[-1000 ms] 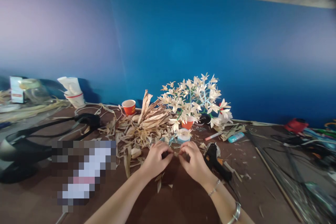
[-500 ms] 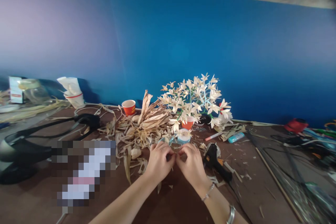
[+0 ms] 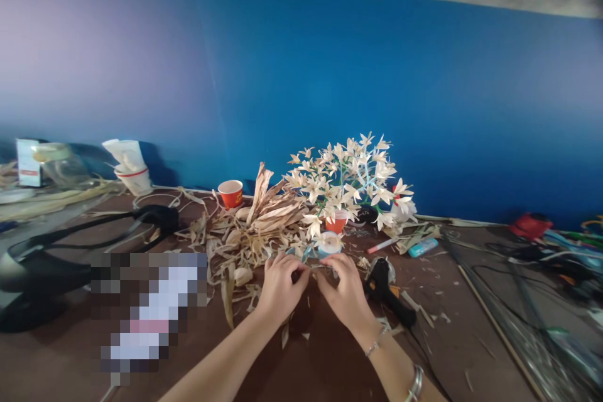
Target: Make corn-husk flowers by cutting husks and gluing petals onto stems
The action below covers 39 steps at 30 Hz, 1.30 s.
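In the head view, my left hand point(image 3: 282, 286) is curled, its thumb and fingers in a pinch. Facing it across a small gap, my right hand point(image 3: 343, 292) also has thumb and fingertips close together. Whatever lies between the fingers is too small to make out. Just beyond the hands sits a roll of pale blue tape point(image 3: 330, 251). Behind it, a bunch of cream-coloured flowers point(image 3: 351, 176) on green and light-blue stems stands over a red paper cup point(image 3: 336, 224). To the left lies a heap of dried husks point(image 3: 276, 213).
A black glue gun point(image 3: 393, 298) lies right of my right hand, its cord trailing forward. Further off are a turquoise packet point(image 3: 423, 247), a red-and-white pen point(image 3: 382, 245) and another red cup point(image 3: 230, 193). A black strapped device point(image 3: 28, 276) and a pixelated phone-like object point(image 3: 157, 314) occupy the left.
My hands, which were touching at the thumbs, have drawn slightly apart. The flowers, tape roll and glue gun have stayed in place.
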Tool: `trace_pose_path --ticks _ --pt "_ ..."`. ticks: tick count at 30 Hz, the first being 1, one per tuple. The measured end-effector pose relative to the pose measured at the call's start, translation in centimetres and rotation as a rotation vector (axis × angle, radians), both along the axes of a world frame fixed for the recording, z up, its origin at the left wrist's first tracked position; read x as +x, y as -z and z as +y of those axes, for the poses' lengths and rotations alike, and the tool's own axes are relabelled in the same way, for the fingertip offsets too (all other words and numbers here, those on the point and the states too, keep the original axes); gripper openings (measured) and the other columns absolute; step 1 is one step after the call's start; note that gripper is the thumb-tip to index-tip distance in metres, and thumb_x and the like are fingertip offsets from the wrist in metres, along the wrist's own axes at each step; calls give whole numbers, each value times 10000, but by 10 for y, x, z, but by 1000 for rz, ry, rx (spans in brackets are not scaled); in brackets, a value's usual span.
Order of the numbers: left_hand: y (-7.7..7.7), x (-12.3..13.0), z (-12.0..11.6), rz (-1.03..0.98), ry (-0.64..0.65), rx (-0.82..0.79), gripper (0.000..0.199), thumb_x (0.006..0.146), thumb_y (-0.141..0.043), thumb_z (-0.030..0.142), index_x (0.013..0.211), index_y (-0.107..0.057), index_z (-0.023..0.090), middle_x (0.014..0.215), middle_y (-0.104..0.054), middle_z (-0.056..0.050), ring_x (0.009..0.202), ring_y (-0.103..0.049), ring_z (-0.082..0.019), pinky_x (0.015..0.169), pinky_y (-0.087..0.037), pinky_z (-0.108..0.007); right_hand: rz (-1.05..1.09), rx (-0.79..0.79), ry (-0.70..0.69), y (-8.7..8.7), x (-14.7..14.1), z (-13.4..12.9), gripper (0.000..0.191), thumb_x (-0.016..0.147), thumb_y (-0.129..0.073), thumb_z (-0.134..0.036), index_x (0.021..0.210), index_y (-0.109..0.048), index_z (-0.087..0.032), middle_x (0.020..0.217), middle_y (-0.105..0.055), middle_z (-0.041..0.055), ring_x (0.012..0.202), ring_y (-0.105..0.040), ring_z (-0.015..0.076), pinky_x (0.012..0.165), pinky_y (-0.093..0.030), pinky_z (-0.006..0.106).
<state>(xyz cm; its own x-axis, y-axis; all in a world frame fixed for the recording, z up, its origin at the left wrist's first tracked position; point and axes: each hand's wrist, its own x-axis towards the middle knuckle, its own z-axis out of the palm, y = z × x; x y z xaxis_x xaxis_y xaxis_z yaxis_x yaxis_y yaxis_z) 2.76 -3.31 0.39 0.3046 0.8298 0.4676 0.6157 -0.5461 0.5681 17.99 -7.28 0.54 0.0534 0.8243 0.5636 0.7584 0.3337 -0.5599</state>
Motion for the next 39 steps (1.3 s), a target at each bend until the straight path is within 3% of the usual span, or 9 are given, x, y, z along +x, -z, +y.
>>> trace_pose_path --ticks 5,12,17,23,30,32,36,39 --pt "1 5 -6 14 52 50 110 757 -566 192 650 -590 204 713 -643 -2 773 -550 -194 703 -320 -332 -29 -24 15 2 -8 -1 91 758 -548 -153 675 -570 -183 850 -581 61 838 -543 201 752 -423 319" --pt "0 3 -5 30 -68 75 142 755 -553 184 618 -589 201 688 -645 -10 760 -555 -204 701 -334 -344 -160 36 195 1 -5 -3 95 705 -530 -96 669 -543 -183 804 -589 52 812 -535 216 734 -389 343" --pt "0 0 1 -5 -57 43 147 772 -550 196 644 -620 206 719 -666 -16 778 -565 -207 731 -349 -349 -101 68 86 2 3 1 105 745 -527 -135 813 -589 -185 846 -585 62 830 -538 213 751 -413 346" --pt "4 0 3 -5 28 6 136 796 -546 232 722 -659 229 788 -684 -10 824 -571 -205 756 -362 -347 -138 0 72 5 0 1 94 753 -537 -123 688 -570 -182 849 -571 62 839 -523 215 755 -409 348" --pt "5 -8 10 -38 -97 12 233 825 -509 321 684 -654 203 761 -676 -31 798 -568 -201 740 -368 -330 -337 -18 112 2 1 -3 109 732 -569 -102 718 -624 -195 851 -573 78 838 -496 240 715 -386 365" --pt "2 -10 10 -44 -128 16 292 835 -486 359 647 -638 195 732 -662 -32 781 -561 -197 728 -367 -322 -328 -12 59 -4 -6 -7 96 724 -583 -100 711 -611 -191 879 -568 73 869 -487 238 745 -384 371" --pt "-2 -13 11 -66 -165 26 333 860 -442 353 637 -624 185 717 -645 -32 769 -550 -183 736 -366 -307 -329 -76 -283 -9 -23 -17 85 726 -623 -138 751 -639 -218 882 -566 27 875 -491 193 765 -395 323" --pt "-2 -14 11 -80 -163 38 339 866 -429 346 640 -623 184 702 -634 -33 750 -543 -174 729 -370 -297 -409 -103 -426 -6 -32 -20 78 729 -641 -199 783 -665 -249 863 -571 18 881 -484 195 790 -388 336"
